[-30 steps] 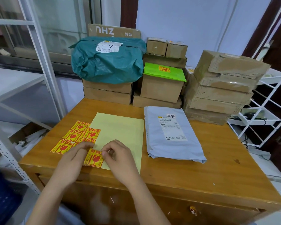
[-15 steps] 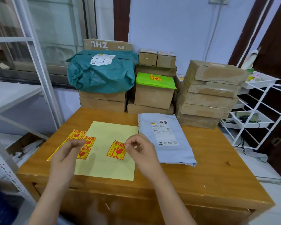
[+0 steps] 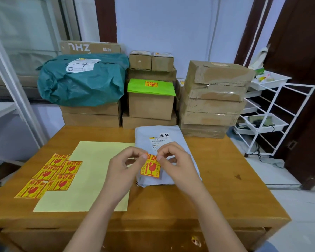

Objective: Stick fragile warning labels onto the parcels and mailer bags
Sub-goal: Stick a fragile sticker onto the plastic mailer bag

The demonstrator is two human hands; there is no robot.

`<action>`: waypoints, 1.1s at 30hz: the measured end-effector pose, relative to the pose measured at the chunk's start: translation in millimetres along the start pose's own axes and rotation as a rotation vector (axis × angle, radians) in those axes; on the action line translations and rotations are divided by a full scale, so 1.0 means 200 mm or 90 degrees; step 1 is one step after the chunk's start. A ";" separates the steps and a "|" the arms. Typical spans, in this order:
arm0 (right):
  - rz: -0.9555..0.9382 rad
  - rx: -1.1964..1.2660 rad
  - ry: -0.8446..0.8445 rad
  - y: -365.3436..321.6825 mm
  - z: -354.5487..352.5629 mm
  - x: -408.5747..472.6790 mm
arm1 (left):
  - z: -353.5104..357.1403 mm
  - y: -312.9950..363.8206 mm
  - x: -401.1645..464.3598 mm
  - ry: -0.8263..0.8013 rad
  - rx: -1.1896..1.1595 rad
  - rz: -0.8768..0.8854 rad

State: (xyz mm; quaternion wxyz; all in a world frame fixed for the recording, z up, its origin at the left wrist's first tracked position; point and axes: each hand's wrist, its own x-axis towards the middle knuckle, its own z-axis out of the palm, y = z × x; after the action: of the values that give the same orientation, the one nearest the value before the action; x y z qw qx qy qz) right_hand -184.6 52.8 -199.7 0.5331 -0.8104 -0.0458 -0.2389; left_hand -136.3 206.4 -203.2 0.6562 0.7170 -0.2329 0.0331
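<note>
Spare labels lying at far left on the backing sheet, well apart from the work; left hand pinching the top left corner of the fragile label; right hand pinching the top right corner; label hanging upright, long axis vertical, directly over the near end of the grey mailer bag; bag long axis running away from the body; target surface lying straight below and just beyond both hands, neither hand nearer.
</note>
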 end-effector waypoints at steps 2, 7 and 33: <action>-0.002 -0.002 0.003 0.02 -0.04 0.03 | 0.02 -0.01 0.05 -0.032 0.009 0.023; 0.001 0.025 0.043 0.10 -0.14 0.18 | 0.12 -0.02 0.23 -0.042 0.016 0.043; 0.046 0.144 -0.007 0.46 -0.22 0.44 | 0.21 -0.24 0.47 -0.036 -0.055 -0.024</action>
State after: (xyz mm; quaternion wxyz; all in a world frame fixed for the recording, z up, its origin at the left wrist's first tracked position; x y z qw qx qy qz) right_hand -92.2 -41.2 -225.8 0.6289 -0.7475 -0.0461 -0.2088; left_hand -45.4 139.7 -219.6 0.6803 0.6928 -0.2390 -0.0094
